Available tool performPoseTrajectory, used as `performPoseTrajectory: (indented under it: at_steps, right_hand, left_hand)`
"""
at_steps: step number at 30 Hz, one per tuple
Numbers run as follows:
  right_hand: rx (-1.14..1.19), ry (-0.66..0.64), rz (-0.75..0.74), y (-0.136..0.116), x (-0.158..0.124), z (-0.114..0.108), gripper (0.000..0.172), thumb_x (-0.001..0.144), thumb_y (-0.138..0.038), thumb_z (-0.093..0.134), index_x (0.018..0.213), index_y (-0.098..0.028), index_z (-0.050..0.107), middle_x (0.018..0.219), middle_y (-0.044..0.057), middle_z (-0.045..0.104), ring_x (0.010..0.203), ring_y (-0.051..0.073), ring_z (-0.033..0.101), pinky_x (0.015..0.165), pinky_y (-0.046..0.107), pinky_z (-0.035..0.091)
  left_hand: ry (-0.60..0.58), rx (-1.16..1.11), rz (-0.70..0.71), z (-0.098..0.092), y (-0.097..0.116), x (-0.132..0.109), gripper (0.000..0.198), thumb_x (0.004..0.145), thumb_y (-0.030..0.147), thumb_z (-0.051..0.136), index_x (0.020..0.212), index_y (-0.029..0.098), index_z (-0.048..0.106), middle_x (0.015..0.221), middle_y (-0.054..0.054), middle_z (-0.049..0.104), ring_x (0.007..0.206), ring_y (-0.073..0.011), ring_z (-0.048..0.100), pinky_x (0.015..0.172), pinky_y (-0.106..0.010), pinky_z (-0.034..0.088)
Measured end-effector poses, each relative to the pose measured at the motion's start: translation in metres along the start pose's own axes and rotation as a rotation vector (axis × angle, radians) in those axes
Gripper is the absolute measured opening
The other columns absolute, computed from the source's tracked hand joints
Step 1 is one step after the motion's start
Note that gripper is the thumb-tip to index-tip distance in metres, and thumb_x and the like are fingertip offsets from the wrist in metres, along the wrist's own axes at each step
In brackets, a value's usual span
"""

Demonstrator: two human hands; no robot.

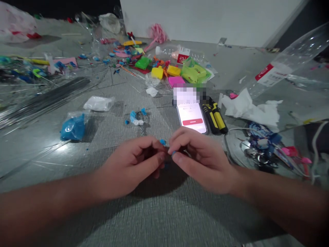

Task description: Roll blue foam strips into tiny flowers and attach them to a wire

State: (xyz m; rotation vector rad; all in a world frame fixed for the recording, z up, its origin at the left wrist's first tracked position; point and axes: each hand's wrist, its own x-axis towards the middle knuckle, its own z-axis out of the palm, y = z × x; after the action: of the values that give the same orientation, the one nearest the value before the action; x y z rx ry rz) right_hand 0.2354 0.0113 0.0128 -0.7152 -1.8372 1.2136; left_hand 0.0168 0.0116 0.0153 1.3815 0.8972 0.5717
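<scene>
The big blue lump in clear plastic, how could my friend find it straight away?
Start at the person's left hand, low in the picture. Up and to its left sits the shiny, wrapped blue lump, just below and left of a white packet. It is bright blue, unlike that packet, and bigger than the small blue-and-white pieces to its right.

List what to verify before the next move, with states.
1. Blue bit pinched in right hand: ok, at thumb tip.
2. Left hand holding something: cannot tell; the pinch is blurred and partly hidden.
3. Surface ahead of hands free of loose bits: not ok, a blue ball lies beside the blue-and-white piece.
4. Phone untouched by right hand: cannot tell; they overlap in view.
5. Blue lump bag sealed: cannot tell.
</scene>
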Motion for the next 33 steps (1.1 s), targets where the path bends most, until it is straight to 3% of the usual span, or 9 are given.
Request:
performPoseTrajectory:
  at_steps: [5, 9, 13, 19, 22, 25, 30, 33]
  right_hand:
    - [-0.145, 0.011, -0.064, -0.001, 0.003, 0.001, 0.005, 0.094, -0.011, 0.059, 0.095, -0.011, 0.064, 0.086, 0.005, 0.063, 0.076, 0.012, 0.058, 0.067, 0.028, 0.048]
    - [-0.205, 0.02, -0.126, 0.003, 0.005, 0.003, 0.006, 0.095, -0.012, 0.063, 0.097, -0.009, 0.069, 0.087, 0.007, 0.069, 0.08, 0.013, 0.063, 0.071, 0.027, 0.051]
    - [-0.201, 0.058, -0.144, 0.006, 0.006, 0.003, 0.009, 0.093, -0.012, 0.068, 0.1, -0.008, 0.072, 0.089, 0.009, 0.072, 0.079, 0.012, 0.066, 0.068, 0.025, 0.051]
    - [-0.153, 0.082, -0.07, 0.005, 0.004, 0.002, 0.012, 0.093, -0.017, 0.068, 0.103, -0.011, 0.071, 0.091, 0.008, 0.069, 0.077, 0.013, 0.065, 0.064, 0.026, 0.052]
    - [-0.14, 0.098, -0.051, 0.005, 0.003, 0.001, 0.011, 0.094, -0.018, 0.066, 0.104, -0.015, 0.068, 0.092, 0.005, 0.067, 0.077, 0.012, 0.062, 0.064, 0.026, 0.051]
    - [-0.149, 0.099, -0.053, 0.004, 0.003, 0.001, 0.01, 0.094, -0.015, 0.063, 0.103, -0.017, 0.067, 0.093, 0.004, 0.066, 0.08, 0.013, 0.062, 0.067, 0.027, 0.051]
    - [-0.218, 0.056, -0.06, 0.002, 0.005, 0.001, 0.005, 0.095, -0.013, 0.06, 0.096, -0.014, 0.065, 0.086, 0.003, 0.063, 0.076, 0.011, 0.059, 0.067, 0.025, 0.049]
    - [-0.21, 0.026, -0.102, 0.004, 0.006, 0.001, 0.006, 0.097, -0.013, 0.061, 0.096, -0.014, 0.067, 0.087, 0.004, 0.066, 0.08, 0.011, 0.062, 0.072, 0.025, 0.051]
  left_hand:
    - [0.121, 0.289, 0.109, -0.001, 0.0, -0.003, 0.017, 0.098, 0.028, 0.053, 0.091, 0.018, 0.064, 0.07, 0.003, 0.063, 0.06, -0.0111, 0.058, 0.054, -0.022, 0.046]
    - [0.23, 0.685, 0.264, -0.005, 0.0, -0.003, 0.014, 0.094, 0.023, 0.056, 0.096, 0.019, 0.069, 0.078, 0.0, 0.068, 0.066, -0.014, 0.062, 0.06, -0.027, 0.045]
    - [0.261, 0.915, 0.398, -0.009, -0.003, 0.0, 0.014, 0.092, 0.02, 0.057, 0.101, 0.017, 0.067, 0.086, -0.003, 0.069, 0.073, -0.0166, 0.063, 0.066, -0.03, 0.045]
    - [0.148, 1.01, 0.454, -0.009, -0.012, -0.001, 0.009, 0.094, 0.02, 0.054, 0.091, 0.018, 0.062, 0.084, -0.004, 0.061, 0.072, -0.0177, 0.058, 0.063, -0.031, 0.043]
    - [0.044, 0.964, 0.48, -0.009, -0.015, -0.006, 0.013, 0.093, 0.021, 0.056, 0.104, 0.02, 0.064, 0.093, -0.005, 0.062, 0.077, -0.0187, 0.06, 0.066, -0.032, 0.047]
    - [-0.038, 0.951, 0.418, -0.01, -0.017, -0.008, 0.026, 0.092, 0.024, 0.058, 0.117, 0.022, 0.064, 0.102, -0.007, 0.063, 0.084, -0.0211, 0.063, 0.071, -0.034, 0.051]
    - [-0.116, 0.988, 0.363, -0.009, -0.017, -0.007, 0.043, 0.086, 0.024, 0.064, 0.129, 0.026, 0.061, 0.119, -0.008, 0.065, 0.096, -0.0239, 0.067, 0.08, -0.036, 0.054]
    - [-0.102, 1.012, 0.362, -0.008, -0.022, -0.006, 0.047, 0.088, 0.022, 0.063, 0.134, 0.031, 0.059, 0.125, -0.005, 0.065, 0.103, -0.024, 0.067, 0.083, -0.036, 0.053]
